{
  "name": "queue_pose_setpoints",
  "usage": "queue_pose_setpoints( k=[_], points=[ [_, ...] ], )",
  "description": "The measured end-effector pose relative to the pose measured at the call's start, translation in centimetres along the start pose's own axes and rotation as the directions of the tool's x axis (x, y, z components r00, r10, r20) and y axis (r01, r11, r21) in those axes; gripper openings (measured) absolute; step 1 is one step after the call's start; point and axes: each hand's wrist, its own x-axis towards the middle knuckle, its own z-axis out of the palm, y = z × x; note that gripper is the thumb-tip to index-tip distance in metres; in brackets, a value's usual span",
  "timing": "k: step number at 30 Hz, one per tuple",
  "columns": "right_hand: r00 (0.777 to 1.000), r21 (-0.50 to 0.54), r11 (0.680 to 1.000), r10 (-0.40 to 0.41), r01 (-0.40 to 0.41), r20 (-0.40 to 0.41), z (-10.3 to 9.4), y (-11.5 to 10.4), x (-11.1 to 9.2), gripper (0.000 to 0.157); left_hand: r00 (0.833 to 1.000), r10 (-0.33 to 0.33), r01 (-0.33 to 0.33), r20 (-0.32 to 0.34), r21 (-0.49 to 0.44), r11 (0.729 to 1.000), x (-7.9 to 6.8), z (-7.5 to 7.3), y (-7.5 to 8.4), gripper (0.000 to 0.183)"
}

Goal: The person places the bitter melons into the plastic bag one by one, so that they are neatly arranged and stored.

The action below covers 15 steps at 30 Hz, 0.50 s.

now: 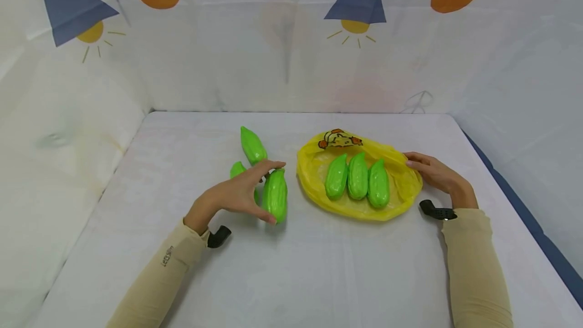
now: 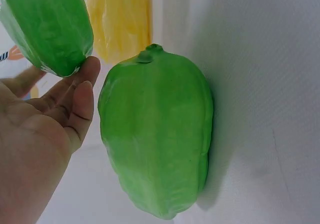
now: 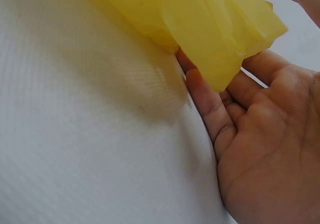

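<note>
My left hand [image 1: 239,189] spans a green ribbed gourd-like fruit [image 1: 276,196], with thumb and fingers at its two ends. In the left wrist view, this fruit [image 2: 47,26] is at upper left against the fingertips. Another green fruit [image 2: 157,134] lies on the table below it; in the head view the hand partly covers that fruit [image 1: 237,169]. A third [image 1: 252,146] lies just beyond. My right hand [image 1: 437,173] holds the right rim of a yellow plastic bag [image 1: 314,194]; some of its fingertips are hidden behind the plastic [image 3: 215,29].
Inside the spread-open bag, three green fruits [image 1: 357,176] lie side by side. A white sheet covers the table [image 1: 300,277]. White cloth walls [image 1: 282,65] with printed shapes stand behind and at both sides.
</note>
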Motion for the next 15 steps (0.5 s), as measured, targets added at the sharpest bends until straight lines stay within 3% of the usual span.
queue_pose_setpoints(
  k=[4, 15],
  points=[
    [1.000, 0.002, 1.000, 0.000, 0.000, -0.003, 0.00, 0.10, -0.04, 0.060, 0.999, 0.034, -0.034, -0.003, 0.012, 0.999, 0.12, -0.04, -0.03, 0.104],
    [1.000, 0.029, 1.000, -0.011, 0.011, 0.001, -0.04, 0.24, 0.04, 0.059, 0.990, 0.094, -0.095, -0.105, -0.009, 0.995, -0.14, -0.66, 0.20, 0.104]
  ],
)
